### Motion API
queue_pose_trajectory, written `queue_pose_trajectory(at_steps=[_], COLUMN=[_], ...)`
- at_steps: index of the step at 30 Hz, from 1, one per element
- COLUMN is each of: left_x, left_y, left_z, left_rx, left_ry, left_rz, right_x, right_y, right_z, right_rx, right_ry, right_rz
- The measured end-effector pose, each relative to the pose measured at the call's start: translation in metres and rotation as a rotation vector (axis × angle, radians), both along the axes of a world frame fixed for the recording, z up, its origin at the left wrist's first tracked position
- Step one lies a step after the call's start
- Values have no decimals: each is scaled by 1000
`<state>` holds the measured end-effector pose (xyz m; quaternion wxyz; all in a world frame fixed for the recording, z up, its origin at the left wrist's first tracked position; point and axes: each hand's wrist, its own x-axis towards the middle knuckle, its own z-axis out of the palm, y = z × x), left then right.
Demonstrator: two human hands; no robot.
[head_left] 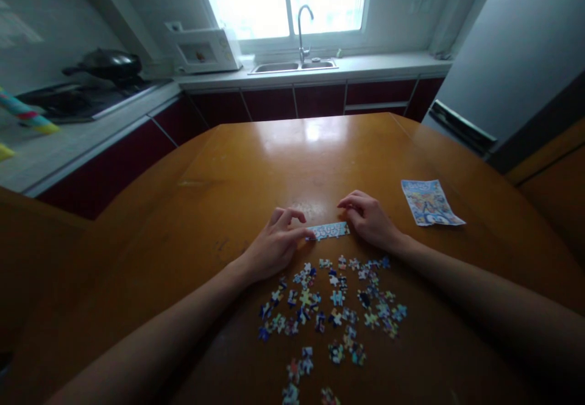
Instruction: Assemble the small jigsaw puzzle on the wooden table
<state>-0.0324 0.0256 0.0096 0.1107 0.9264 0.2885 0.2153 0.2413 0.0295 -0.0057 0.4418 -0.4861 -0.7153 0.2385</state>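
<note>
Pressing lightly with its thumb, the bare left hand [273, 245] touches the left end of the narrow pale-blue strip of joined cardboard puzzle pieces [329, 231], fingers apart; the bare right hand [369, 217] curls at the right end, its grip unclear. Loose multicoloured puzzle pieces [337, 298] lie nearer.

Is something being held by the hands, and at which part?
Nothing is visibly gripped; the left hand only touches the left end of the joined puzzle strip, and the right hand is near its right end.
</note>
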Motion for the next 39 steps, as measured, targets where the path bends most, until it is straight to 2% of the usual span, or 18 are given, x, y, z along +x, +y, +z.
queue_pose_trajectory(at_steps=[6,13,17,27,34,39], left_x=[0,-1,0,1,1,1], left_y=[1,4,6,9,12,13], left_z=[-1,-3,-6,-7,-11,-12], left_rx=[-23,-39,-23,-31,-25,-30], left_ry=[37,-101,-106,-120,-153,-168], left_rz=[-2,84,81,92,106,106], right_x=[0,2,3,10,25,30], right_y=[2,6,9,19,21,-3], right_z=[2,1,-2,0,9,26], right_rx=[-23,-48,-59,-177,-306,-205], right_ry=[5,37,52,264,312,150], right_rz=[-10,-48,-67,-89,-19,-9])
